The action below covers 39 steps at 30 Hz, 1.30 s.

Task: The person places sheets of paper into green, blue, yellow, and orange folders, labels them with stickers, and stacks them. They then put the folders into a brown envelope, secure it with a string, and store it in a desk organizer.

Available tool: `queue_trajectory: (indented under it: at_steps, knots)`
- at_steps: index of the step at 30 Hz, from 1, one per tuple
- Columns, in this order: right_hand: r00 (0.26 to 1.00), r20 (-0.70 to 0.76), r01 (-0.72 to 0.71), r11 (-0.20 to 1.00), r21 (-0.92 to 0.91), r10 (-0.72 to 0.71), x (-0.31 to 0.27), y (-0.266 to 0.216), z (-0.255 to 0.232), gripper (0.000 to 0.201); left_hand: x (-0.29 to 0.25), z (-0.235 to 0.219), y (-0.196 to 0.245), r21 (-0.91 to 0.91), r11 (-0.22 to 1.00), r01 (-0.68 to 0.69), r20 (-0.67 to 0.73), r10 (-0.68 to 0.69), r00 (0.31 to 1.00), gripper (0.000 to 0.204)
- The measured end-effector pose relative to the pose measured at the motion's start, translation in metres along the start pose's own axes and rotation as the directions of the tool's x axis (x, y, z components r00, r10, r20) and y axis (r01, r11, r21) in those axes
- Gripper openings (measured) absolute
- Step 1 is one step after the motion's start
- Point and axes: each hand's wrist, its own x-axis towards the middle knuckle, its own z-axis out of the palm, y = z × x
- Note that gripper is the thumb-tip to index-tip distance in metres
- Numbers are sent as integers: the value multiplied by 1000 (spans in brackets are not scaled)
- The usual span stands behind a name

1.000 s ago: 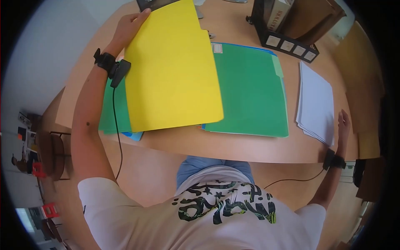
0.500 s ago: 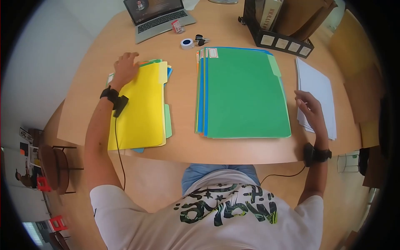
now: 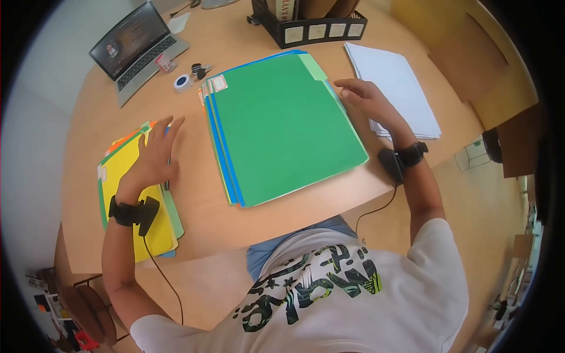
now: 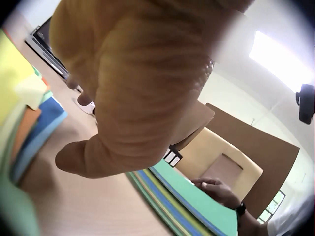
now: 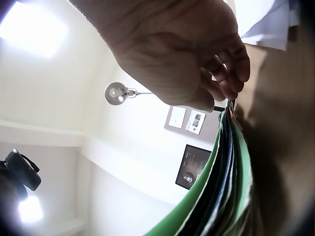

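Note:
My left hand [image 3: 154,159] hovers with spread fingers over the right side of a smaller pile topped by a yellow folder [image 3: 126,183]; nothing is in its grasp. In the left wrist view its thumb [image 4: 74,156] extends over bare wood beside that pile. A thick stack of file folders with a green folder [image 3: 276,126] on top lies in the middle of the table, blue and orange edges showing at its left. At the stack's right edge is my right hand [image 3: 374,106], loosely bent, fingertips close to the green folder's tab side. The right wrist view shows its fingers [image 5: 231,78] beside the folder edges [image 5: 224,162].
White paper sheets [image 3: 400,82] lie right of the stack. Behind it stands a black file holder [image 3: 323,32] with a book and brown folders. An open laptop [image 3: 132,47], a roll of tape [image 3: 182,83] and black-handled scissors [image 3: 200,71] are at the back left.
The yellow folder, earlier lifted by my left hand, now lies on the left pile, released. My right hand has moved from the paper sheets to the green stack's edge. The head view has turned.

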Motion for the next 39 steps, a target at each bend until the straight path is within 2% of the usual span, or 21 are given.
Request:
queue_trajectory:
  at_steps: [2,5,8,10,13,16,18,20,21,24,25,27,30,31,33,35,37,38,39]
  knots:
    - [1000,23,7,999,32,-8,8,-2,1,43,29,1,3,-39,986,-164,-221,152,963,77]
    - [1000,1,-14,964,265,14,20,-10,8,44,96,8,17,-122,923,-364,-465,271,843,61]
    - [1000,-20,-4,963,270,10,36,-11,14,48,157,21,41,-240,918,-317,-495,166,853,59]
    - [997,40,-70,971,229,63,43,-14,13,51,188,36,51,-347,902,-256,-490,58,870,61]
    - [989,58,-148,966,211,139,45,-25,12,58,195,48,61,-332,930,-157,-388,17,921,64]
    - [984,59,-179,926,332,169,49,-18,11,57,190,53,63,-362,909,-206,-455,21,890,67]
    - [980,72,-199,867,457,187,48,-23,6,54,189,56,62,-403,881,-247,-500,14,866,65]
    - [989,35,-134,762,633,144,49,-27,5,49,190,57,61,-467,828,-310,-560,-6,829,62]
    - [992,15,-99,696,712,126,49,-28,6,46,191,58,59,-487,818,-306,-552,-17,833,60]
    - [993,51,-9,367,930,-106,42,-45,8,45,187,54,60,-562,759,-328,-537,-34,843,54]
    - [989,73,-21,357,934,-131,41,-46,8,44,187,54,58,-598,717,-358,-544,-35,838,51]
    - [977,111,-44,337,940,-182,40,-46,7,43,187,53,56,-699,592,-401,-539,-68,839,44]
    - [988,37,67,632,772,-150,42,-36,8,43,181,50,55,-870,304,-388,-455,-192,870,29]
    - [994,41,41,702,711,-99,43,-28,9,44,180,50,51,-913,194,-359,-399,-246,883,24]
    - [999,39,-23,823,567,1,42,-12,8,45,182,53,49,-907,-40,-420,-393,-282,875,19]
    - [997,29,-77,830,552,73,32,-16,10,44,185,55,49,-777,-274,-567,-499,-281,820,18]
    - [990,41,-136,817,560,136,25,-20,10,48,201,75,19,-690,-503,-520,-485,-212,848,18]
    - [985,59,-167,801,575,163,22,-22,8,52,208,75,-11,-620,-640,-454,-726,249,641,22]
    - [979,77,-198,784,588,190,20,-24,8,56,221,84,-31,-623,-693,-363,-723,333,605,33]
